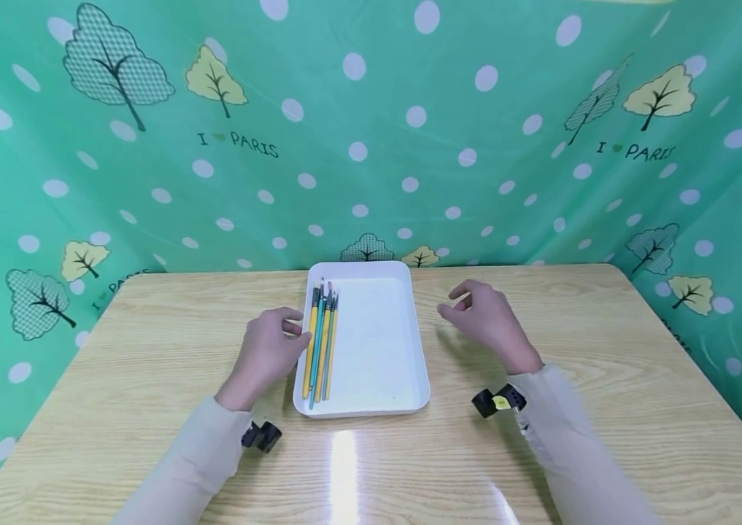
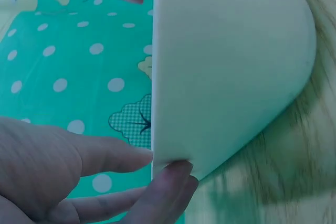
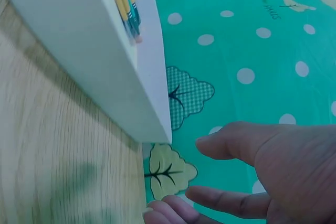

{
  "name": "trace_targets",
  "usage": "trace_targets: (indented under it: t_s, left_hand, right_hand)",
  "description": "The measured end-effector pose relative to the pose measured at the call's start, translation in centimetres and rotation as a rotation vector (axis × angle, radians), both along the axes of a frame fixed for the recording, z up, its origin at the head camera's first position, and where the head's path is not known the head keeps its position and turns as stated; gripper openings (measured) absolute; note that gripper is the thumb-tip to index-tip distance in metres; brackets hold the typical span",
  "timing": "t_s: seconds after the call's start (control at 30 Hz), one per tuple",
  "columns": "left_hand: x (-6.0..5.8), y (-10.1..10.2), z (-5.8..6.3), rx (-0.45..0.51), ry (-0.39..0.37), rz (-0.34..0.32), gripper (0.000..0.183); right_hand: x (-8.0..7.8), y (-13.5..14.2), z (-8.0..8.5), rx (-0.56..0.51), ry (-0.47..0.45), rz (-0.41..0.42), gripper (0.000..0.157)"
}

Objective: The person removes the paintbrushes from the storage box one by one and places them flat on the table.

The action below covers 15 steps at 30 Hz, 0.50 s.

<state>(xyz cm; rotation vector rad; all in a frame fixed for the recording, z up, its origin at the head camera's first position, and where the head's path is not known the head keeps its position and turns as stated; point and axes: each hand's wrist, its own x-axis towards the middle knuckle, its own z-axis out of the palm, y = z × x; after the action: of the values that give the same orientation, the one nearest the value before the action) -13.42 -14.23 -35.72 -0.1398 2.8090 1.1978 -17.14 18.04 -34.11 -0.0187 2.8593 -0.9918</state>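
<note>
A white rectangular tray (image 1: 380, 350) sits on the wooden table, its long sides running away from me. Along its left side lie several paintbrushes (image 1: 321, 350) with yellow and teal handles, bristles toward the far end. My left hand (image 1: 271, 346) pinches the tray's left rim, with the thumb on one side of the wall and fingertips on the outer face, as the left wrist view shows. To the right of the tray, my right hand (image 1: 485, 315) hovers over the table, fingers loosely bent and apart from the rim. Nothing is between its thumb and fingers in the right wrist view.
The wood-grain table (image 1: 541, 452) extends on both sides of the tray. Behind it hangs a green curtain (image 1: 384, 146) with white dots and printed trees, also covering the sides. Small black cameras are strapped at both wrists.
</note>
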Motion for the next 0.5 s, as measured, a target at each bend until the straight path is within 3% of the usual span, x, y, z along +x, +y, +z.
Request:
trace_targets:
  t_s: [0.23, 0.5]
  left_hand:
    - [-0.1, 0.2, -0.6, 0.108, -0.070, 0.112, 0.040]
    - [0.0, 0.3, -1.5, 0.185, -0.070, 0.205, 0.039]
  right_hand:
    - [0.0, -1.5, -0.2, -0.058, -0.031, -0.008, 0.042]
    - [0.2, -3.5, -0.2, -0.124, -0.068, -0.001, 0.034]
